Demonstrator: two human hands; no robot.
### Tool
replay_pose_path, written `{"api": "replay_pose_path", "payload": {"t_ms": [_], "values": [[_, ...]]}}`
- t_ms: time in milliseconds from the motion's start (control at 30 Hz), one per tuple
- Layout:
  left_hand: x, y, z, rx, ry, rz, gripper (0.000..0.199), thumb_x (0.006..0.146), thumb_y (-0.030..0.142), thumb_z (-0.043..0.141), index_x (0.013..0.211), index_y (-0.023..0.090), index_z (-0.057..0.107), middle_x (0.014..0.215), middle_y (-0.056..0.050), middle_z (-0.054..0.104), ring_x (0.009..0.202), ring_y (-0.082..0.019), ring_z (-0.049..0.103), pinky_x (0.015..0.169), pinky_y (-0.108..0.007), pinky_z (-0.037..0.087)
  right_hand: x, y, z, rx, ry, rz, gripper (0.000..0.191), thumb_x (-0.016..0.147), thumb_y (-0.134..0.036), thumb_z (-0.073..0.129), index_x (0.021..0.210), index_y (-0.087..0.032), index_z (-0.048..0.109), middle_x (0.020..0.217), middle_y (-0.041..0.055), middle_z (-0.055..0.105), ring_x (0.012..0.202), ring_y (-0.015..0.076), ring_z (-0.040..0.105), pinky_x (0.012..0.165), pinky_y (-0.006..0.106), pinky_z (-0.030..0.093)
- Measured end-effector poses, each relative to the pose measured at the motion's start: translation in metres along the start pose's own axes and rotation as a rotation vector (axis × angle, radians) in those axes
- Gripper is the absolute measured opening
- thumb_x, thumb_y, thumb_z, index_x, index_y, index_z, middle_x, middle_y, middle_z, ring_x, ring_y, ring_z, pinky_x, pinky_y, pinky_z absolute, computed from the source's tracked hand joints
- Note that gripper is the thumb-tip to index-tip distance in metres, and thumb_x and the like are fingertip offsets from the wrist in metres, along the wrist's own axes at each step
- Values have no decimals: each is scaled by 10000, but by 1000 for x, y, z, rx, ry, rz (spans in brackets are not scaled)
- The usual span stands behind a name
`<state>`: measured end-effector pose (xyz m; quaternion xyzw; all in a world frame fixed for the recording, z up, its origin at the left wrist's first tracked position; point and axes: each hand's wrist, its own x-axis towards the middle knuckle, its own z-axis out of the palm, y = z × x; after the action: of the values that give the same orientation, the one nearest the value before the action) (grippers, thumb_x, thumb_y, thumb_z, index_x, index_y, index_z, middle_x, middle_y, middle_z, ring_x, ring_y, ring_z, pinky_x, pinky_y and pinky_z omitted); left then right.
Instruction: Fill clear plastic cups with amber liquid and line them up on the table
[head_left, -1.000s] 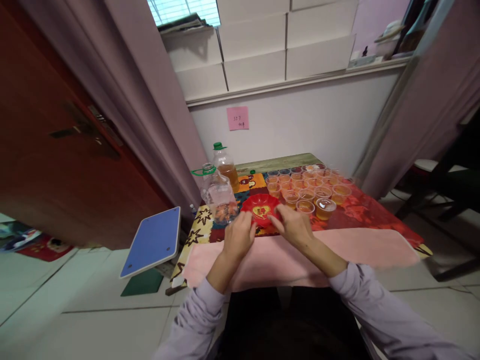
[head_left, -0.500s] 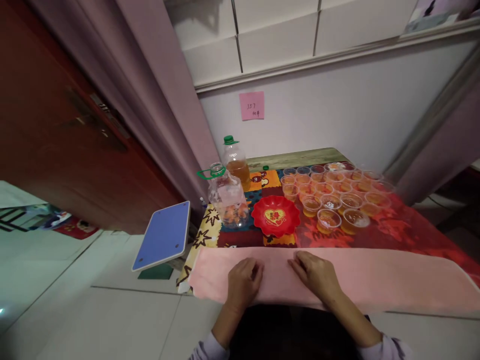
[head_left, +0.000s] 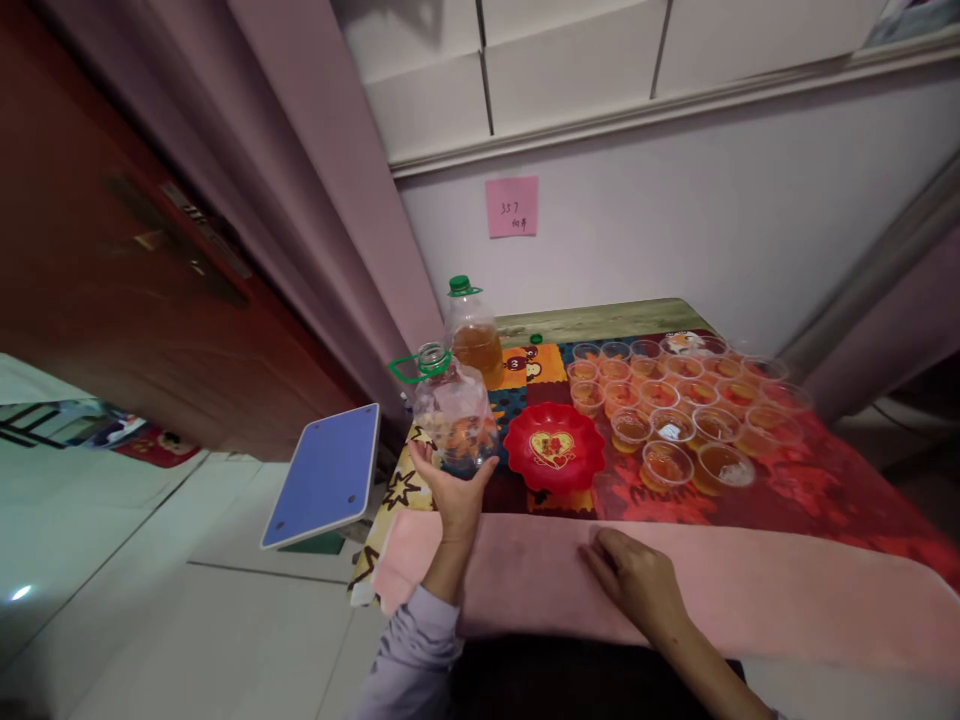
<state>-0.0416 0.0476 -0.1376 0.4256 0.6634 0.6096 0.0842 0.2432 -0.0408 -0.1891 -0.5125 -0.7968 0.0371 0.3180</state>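
Note:
My left hand [head_left: 454, 490] is at the front of a clear plastic jug [head_left: 454, 415] with no cap on its mouth and a green handle ring. Its thumb and fingers are spread wide around the jug's lower part; whether they touch it I cannot tell. My right hand [head_left: 637, 580] rests on the pink cloth [head_left: 750, 585] along the table's front edge, fingers curled in, nothing visible in them. To the right of the jug lies a red scalloped plate [head_left: 585, 475] with a gold heart. Behind the jug stands a capped jug [head_left: 480, 345] partly filled with amber liquid.
Several clear plastic cups [head_left: 667, 465] of amber liquid crowd the right side of the patterned tablecloth [head_left: 795, 485]. A loose green cap [head_left: 536, 339] lies at the back. A blue-topped stool [head_left: 322, 475] stands left of the table. A pink note [head_left: 512, 207] hangs on the wall.
My left hand has left the pink cloth, moved forward and left to the uncapped jug, and opened. My right hand stays on the cloth. The view has shifted slightly.

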Motion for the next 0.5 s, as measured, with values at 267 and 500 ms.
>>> {"api": "replay_pose_path", "payload": {"t_ms": [267,500], "values": [[15,7,36,111,78,3,1486,640,370,1000,1689,143,-26,1776,-331,115,1700,-412,171,1378,-573,176,2,2,1,38,-35,20,414,1130,-392,472,758,-238,568,671,-10,673,570,148,682,601,275,396],[32,14,21,79,74,29,1300,804,328,853,1679,155,-92,1787,-308,59,1704,-347,186,1384,-520,194,2,4,1,52,-45,22,397,1117,-367,488,752,-238,573,660,-14,669,562,151,672,609,279,389]]}}
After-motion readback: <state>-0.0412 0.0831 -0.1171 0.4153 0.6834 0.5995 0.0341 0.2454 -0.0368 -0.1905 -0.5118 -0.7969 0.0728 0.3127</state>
